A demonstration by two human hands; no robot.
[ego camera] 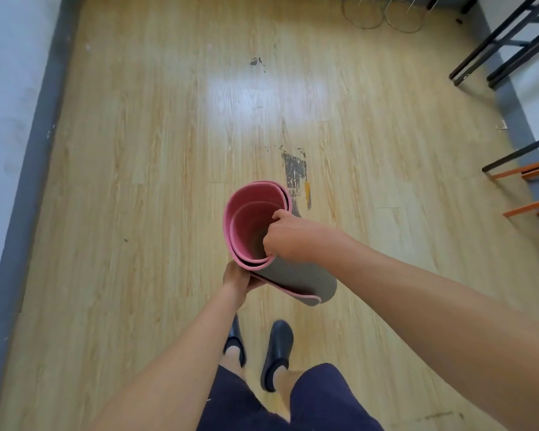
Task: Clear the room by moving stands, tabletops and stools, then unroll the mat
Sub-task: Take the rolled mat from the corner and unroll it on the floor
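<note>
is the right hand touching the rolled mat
Touching: the head view shows the right hand gripping the rolled mat's open rim, fingers curled inside it.

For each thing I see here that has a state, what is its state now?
mat: rolled up, held off the floor.
right hand: gripping the mat's upper rim.
left hand: supporting the mat from below.
floor: bare, scuffed in the middle.
black stands: leaning at the right wall.
orange bars: at the right wall.
</note>
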